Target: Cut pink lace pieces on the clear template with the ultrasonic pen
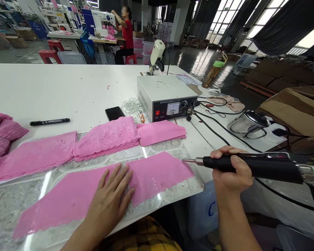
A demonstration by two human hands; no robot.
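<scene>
My left hand (112, 195) lies flat with fingers extended, bearing on pink fabric pieces. Under and left of it is one pink piece (65, 195); to its right spreads another pink piece (157, 174). My right hand (231, 169) is wrapped around a black ultrasonic handpiece (264, 167). The handpiece's thin metal tip points left, at the right end of the right-hand piece; contact cannot be made out. Behind them lie a stack of pink lace (107, 139) and a plain pink stack (162, 132). A clear patterned mat (178, 195) is beneath the fabric.
A generator box (170, 94) with a dial and cables stands behind the fabric. Around it are a phone (114, 113), orange snips (141, 116) and a glass jar (247, 125). A black marker (49, 122) lies left. A person (127, 35) works at a sewing machine beyond the table.
</scene>
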